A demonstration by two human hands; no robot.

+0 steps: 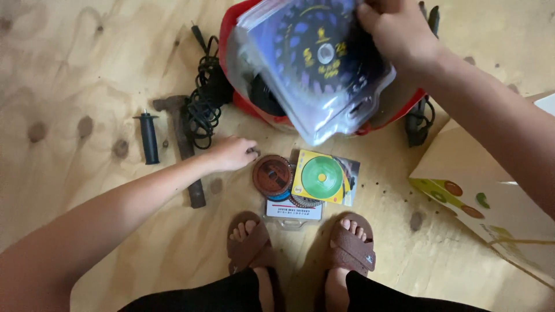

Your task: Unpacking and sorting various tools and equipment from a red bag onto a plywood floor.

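The person stands over a plywood floor (pixel 69 69), sandalled feet near the bottom of the view. The right hand (pixel 396 29) is raised at the far side, fingers closed on the top edge of a clear blister pack (pixel 315 75) with a dark toothed saw blade inside; the pack hangs tilted over a red bag (pixel 231 34). The left hand (pixel 231 153) reaches down to the floor, fingers curled, their tips just beside a brown disc (pixel 272 175); I cannot tell whether it pinches anything. Right of that disc, touching it, lies a yellow pack with a green disc (pixel 322 178), stacked on other packs. Left of the hand lie a hammer (pixel 184 144), a coiled black cable (pixel 205 98) and a black side handle (pixel 149 137). A cardboard box (pixel 474 173) sits at the right.
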